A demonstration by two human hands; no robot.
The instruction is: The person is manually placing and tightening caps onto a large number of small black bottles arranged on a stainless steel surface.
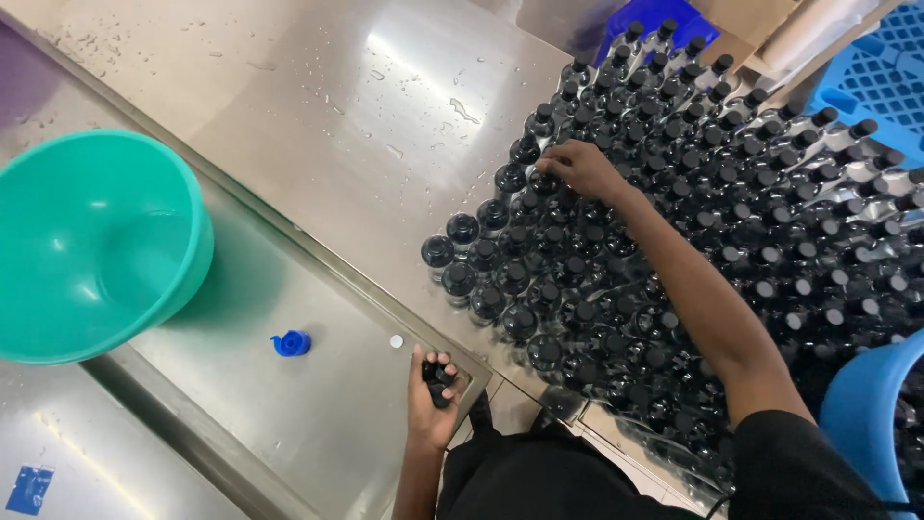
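Near the steel table's front edge, left hand (430,404) closed around loose black caps (438,376). Right hand (583,169), fingers curled, touching a capped clear bottle (544,181) at the massed batch's left edge. Probably light, rigid, wet-slippery; best pinched at the ribbed cap.

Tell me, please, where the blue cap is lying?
The blue cap lies on the lower steel tray, just right of the green basin.

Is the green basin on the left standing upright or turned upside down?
Upright. The green basin shows its open mouth and inner bottom to the camera; whether it holds water, I cannot tell.
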